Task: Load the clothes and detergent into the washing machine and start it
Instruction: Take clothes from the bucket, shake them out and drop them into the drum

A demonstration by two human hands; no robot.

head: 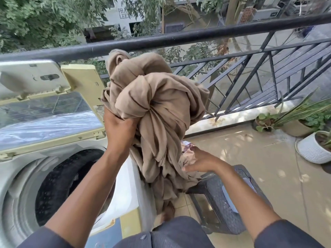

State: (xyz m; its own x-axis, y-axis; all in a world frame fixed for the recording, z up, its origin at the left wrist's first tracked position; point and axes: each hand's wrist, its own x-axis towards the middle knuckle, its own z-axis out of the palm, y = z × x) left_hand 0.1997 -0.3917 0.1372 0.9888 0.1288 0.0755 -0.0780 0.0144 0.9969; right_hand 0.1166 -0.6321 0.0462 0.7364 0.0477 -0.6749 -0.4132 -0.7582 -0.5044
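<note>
A big bundle of beige cloth [157, 104] is lifted in front of me, right of the top-loading washing machine [19, 169]. My left hand [119, 127] grips the bundle from below at its left side. My right hand [198, 161] sits lower, fingers closed on the hanging tail of the same cloth, over a dark woven laundry basket [220, 199]. The machine's lid [44, 97] stands folded up, and the dark drum [66, 187] shows beneath my left forearm. Detergent is not in view.
A black balcony railing [179, 39] runs behind the cloth. Potted plants [311, 147] stand on the tiled floor at the right. Another patterned garment [186, 146] peeks out behind my right hand. The basket stands close beside the machine.
</note>
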